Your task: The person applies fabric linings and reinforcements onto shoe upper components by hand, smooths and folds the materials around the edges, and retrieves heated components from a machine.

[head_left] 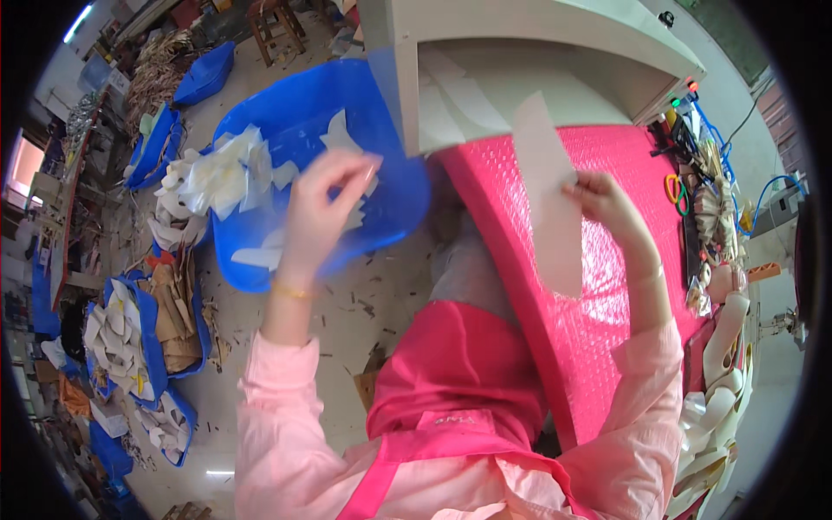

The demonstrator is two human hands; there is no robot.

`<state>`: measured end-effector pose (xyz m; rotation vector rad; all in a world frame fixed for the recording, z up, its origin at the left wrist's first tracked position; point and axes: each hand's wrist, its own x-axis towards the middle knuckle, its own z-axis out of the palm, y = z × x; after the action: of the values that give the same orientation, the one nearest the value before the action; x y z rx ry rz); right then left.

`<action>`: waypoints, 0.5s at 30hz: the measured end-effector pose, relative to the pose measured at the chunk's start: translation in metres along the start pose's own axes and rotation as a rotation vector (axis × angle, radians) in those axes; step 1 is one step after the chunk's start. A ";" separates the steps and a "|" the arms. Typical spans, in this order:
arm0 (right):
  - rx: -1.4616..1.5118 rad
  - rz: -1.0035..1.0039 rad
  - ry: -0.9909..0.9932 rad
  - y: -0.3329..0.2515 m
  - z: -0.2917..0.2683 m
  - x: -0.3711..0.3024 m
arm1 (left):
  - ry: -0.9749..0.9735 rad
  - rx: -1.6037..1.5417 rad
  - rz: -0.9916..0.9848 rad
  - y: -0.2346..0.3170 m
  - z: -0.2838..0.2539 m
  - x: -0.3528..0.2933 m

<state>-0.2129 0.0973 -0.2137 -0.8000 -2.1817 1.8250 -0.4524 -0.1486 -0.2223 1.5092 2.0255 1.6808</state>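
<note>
My right hand point(598, 198) pinches the right edge of a long, flat, off-white sheet piece point(548, 204), pointed at its top and rounded below. It hangs over a pink textured work surface point(611, 329), in front of a pale machine housing with an open bay. Over the large blue tub point(394, 204) is my left hand point(334, 186), a little blurred, fingers curled and pressed together. Whether anything is between them is hidden. Loose white scraps point(338, 134) show behind that hand, and a clump of clear plastic and white pieces point(230, 173) sits at the tub's left side.
The machine's pale housing point(394, 78) borders the work surface at the back. Scissors point(674, 192), cables and tools line its right edge, with stacked white pieces point(719, 416) nearer. More blue bins point(130, 338) of scraps stand left. Dark bits litter the floor point(347, 329).
</note>
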 end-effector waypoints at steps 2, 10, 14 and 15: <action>-0.035 -0.022 0.077 0.003 -0.037 0.060 | -0.167 -0.187 -0.411 -0.043 -0.007 -0.018; -0.347 -0.464 0.254 0.047 -0.066 0.285 | -0.044 -0.353 -1.007 -0.209 -0.029 -0.037; -0.440 -0.696 0.363 0.048 -0.051 0.299 | 0.169 -0.474 -1.171 -0.293 -0.018 -0.031; -0.475 -0.693 0.379 0.047 -0.054 0.300 | 0.275 -0.491 -1.258 -0.308 -0.010 -0.024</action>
<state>-0.4251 0.3012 -0.3049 -0.3332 -2.2471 0.7772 -0.6320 -0.1403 -0.4736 -0.2181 1.7385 1.5500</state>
